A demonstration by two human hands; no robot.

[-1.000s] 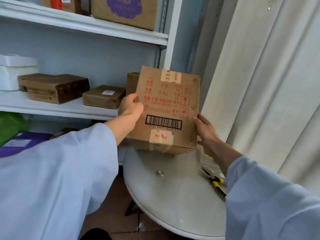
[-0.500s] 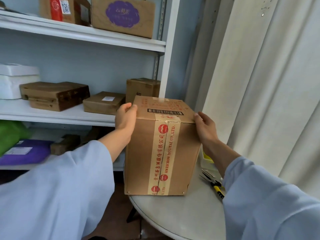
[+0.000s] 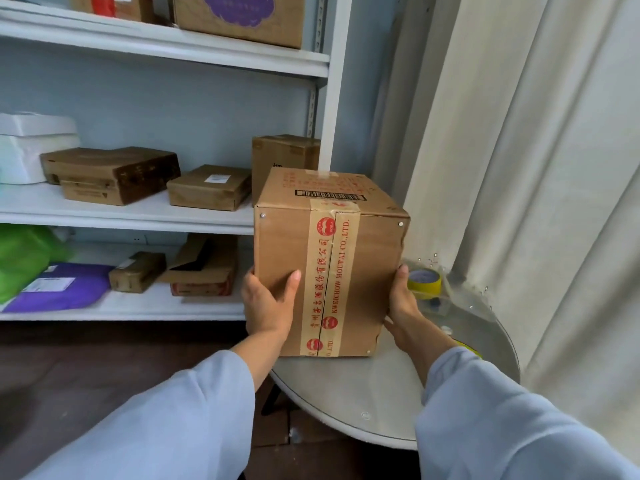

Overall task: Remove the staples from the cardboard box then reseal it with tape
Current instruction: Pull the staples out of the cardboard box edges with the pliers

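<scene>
A brown cardboard box (image 3: 374,271) stands on a round white table (image 3: 363,403). Its near face carries a strip of tan tape with red print (image 3: 329,278), split down the middle, and small silver studs at the corners. My left hand (image 3: 268,303) grips the box's lower left edge, thumb across the near face. My right hand (image 3: 403,306) holds the lower right edge, fingers hidden behind the side. A roll of yellow tape (image 3: 425,284) lies on the table just right of the box.
A white shelf unit (image 3: 145,216) with several brown boxes, a purple parcel and a green bag stands to the left and behind. Pale curtains (image 3: 536,168) hang close on the right. A yellow tool handle (image 3: 471,348) peeks out above my right sleeve.
The box was tipped from label-forward down onto the table, taped face toward me. Both hands slid from its upper edges down to its lower sides.
</scene>
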